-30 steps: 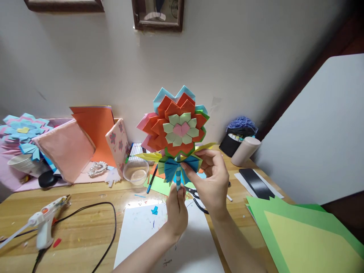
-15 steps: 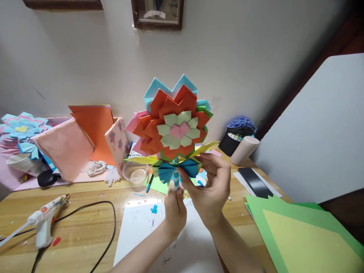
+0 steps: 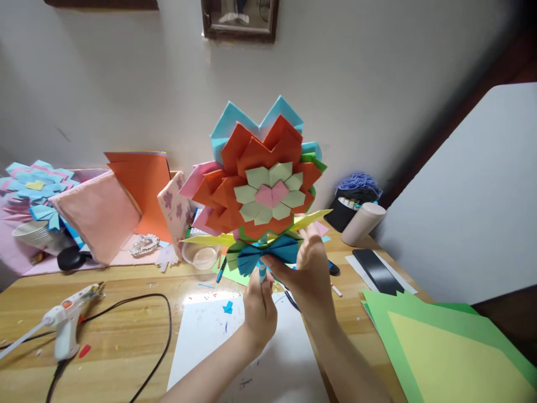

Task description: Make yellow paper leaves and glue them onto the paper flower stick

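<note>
A layered paper flower [image 3: 268, 193] stands upright in front of me, with a pink centre, pale green and orange petals, and blue, pink and green ones behind. Its blue-and-white striped stem [image 3: 262, 273] is in the closed fingers of my left hand [image 3: 259, 313]. Yellow paper leaves [image 3: 207, 239] stick out sideways under the bloom. Below them a pleated blue paper bow [image 3: 250, 258] lies across the stem over green folded paper. My right hand [image 3: 312, 288] pinches the bow, thumb in front near its middle; the other fingers are partly hidden behind it.
A white glue gun [image 3: 69, 319] with a black cable rests at left. Green and yellow paper sheets [image 3: 453, 347] lie at right near a black phone [image 3: 377, 271]. White paper [image 3: 201, 347] is under my hands. Behind are a clear bowl [image 3: 200, 256] and a pink cylinder [image 3: 364, 224].
My right hand has closed in on the bow, its thumb now pressing near the middle and its fingers farther behind. The flower appears slightly larger and turned a little. My left hand keeps its grip.
</note>
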The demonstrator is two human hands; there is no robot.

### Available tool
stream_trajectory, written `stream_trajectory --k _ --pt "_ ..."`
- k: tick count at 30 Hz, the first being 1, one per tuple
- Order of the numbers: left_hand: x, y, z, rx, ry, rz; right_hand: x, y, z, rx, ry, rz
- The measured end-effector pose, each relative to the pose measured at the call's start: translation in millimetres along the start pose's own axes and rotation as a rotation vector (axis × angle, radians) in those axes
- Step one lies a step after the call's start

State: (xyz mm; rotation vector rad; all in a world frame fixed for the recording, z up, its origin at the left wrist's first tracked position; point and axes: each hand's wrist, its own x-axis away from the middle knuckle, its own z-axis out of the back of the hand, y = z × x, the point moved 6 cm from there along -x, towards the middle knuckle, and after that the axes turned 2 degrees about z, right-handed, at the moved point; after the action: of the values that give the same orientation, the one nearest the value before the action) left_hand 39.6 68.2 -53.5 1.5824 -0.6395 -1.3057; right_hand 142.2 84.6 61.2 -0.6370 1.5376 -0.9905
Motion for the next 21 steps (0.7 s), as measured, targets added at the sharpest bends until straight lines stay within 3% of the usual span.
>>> stream_trajectory --k 2,4,10,21 --pt "1 0 -0.8 -0.009 -0.012 -0.009 -1 4 -5 -0.045 -0.154 -0.108" --pt "1 1 -0.1 -0.036 -0.012 -0.032 1 7 -7 -0.116 -0.209 -0.193" --pt "3 13 2.1 -0.112 -0.019 -0.161 5 4 -13 -0.346 -0.193 -0.246" --pt "7 17 1.9 -0.098 -0.028 -0.105 8 -1 -7 -0.255 -0.175 -0.215"
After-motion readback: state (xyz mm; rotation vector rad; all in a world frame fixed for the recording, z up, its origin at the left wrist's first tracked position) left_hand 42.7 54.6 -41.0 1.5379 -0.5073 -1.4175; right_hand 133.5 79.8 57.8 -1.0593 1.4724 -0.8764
